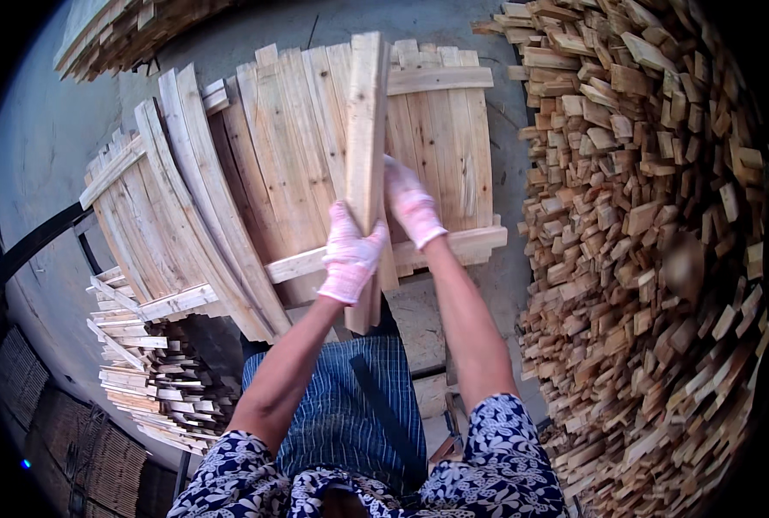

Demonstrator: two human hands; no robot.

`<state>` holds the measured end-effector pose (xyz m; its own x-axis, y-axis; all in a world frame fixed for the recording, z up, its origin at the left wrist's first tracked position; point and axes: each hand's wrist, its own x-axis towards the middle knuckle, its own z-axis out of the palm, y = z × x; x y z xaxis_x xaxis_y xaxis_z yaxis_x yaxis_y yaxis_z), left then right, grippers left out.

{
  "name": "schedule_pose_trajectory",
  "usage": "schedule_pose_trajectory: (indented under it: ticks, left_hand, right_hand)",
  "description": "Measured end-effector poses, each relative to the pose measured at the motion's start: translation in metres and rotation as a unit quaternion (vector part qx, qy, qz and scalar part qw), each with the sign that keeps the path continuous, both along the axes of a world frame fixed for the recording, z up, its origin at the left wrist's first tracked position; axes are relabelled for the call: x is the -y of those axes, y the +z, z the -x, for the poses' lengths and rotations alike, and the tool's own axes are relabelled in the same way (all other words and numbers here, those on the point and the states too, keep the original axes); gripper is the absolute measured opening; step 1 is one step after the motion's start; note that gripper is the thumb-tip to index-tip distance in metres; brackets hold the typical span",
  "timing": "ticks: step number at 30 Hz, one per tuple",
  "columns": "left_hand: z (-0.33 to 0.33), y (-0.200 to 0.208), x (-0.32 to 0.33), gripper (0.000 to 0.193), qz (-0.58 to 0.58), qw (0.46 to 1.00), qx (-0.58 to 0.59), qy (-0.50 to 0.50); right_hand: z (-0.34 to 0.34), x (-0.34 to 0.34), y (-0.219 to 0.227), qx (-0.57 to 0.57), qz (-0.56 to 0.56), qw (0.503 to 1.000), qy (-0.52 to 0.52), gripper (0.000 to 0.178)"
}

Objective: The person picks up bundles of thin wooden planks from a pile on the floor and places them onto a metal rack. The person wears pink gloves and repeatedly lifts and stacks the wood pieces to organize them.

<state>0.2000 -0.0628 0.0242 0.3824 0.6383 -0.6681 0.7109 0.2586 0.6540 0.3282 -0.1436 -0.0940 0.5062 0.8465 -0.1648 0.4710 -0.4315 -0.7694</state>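
Clasps a long board (363, 129) low down in the gloved left hand (351, 255); touches its right side with the gloved right hand (414, 209), cannot tell how tightly. Reaches forward with converging forearms (294, 367). Holds the board right of centre, overlapping in view the near and far edges of the planked worktop (291, 151). Has room toward the worktop's right edge, then a strip of floor (509, 164) before the woodpile (635, 207).
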Motion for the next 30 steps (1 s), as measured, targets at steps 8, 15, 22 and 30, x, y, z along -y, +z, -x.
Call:
schedule_pose_trajectory:
  ticks: [8, 15, 22, 30]
  left_hand:
    - [-0.053, 0.013, 0.033, 0.089, -0.037, 0.99, -0.015, -0.134]
    - [0.039, -0.02, -0.031, 0.065, -0.052, 0.976, -0.103, -0.182]
    - [0.035, -0.012, -0.05, 0.064, -0.037, 0.944, -0.109, -0.309]
    - [0.037, -0.017, -0.073, 0.06, 0.024, 0.949, -0.082, -0.305]
  right_hand:
    - [-0.053, -0.026, 0.042, -0.174, 0.199, 0.935, -0.236, 0.099]
    - [-0.009, -0.06, 0.041, 0.091, 0.258, 0.943, -0.188, 0.085]
    - [-0.04, -0.081, 0.079, 0.085, 0.358, 0.927, -0.077, 0.087]
    - [-0.005, -0.098, 0.07, 0.074, 0.31, 0.944, -0.083, 0.074]
